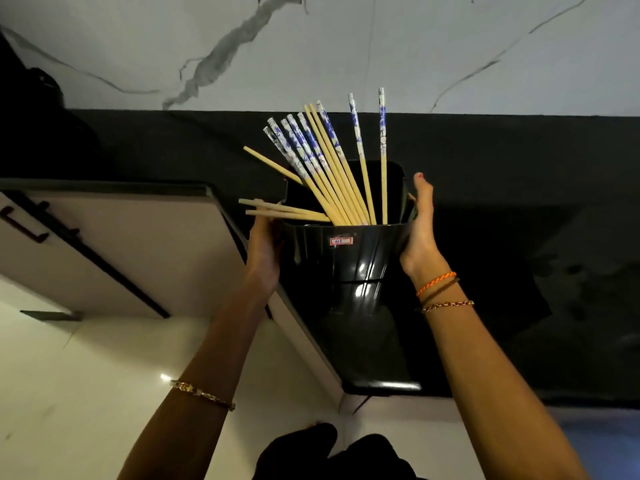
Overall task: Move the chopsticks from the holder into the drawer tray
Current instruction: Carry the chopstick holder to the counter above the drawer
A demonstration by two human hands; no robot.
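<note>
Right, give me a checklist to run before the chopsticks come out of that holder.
1. Left hand on the black holder: ok, against its left side.
2. Right hand on the holder: ok, grip on its right rim.
3. Chopsticks inside the holder: ok, though some lean out over the left rim.
4. Drawer tray in sight: not ok, none visible.
5. A free hand to pull chopsticks: not ok, both hold the holder.

We are gripping the glossy black holder [346, 268] at the centre of the frame, our left hand [265, 258] pressing its left side and our right hand [419, 230] its right. Chopsticks [332, 174], some blue-and-white at the top, are fanning out of it toward the upper centre, a few tipping left over the rim above the black countertop [519, 209]
</note>
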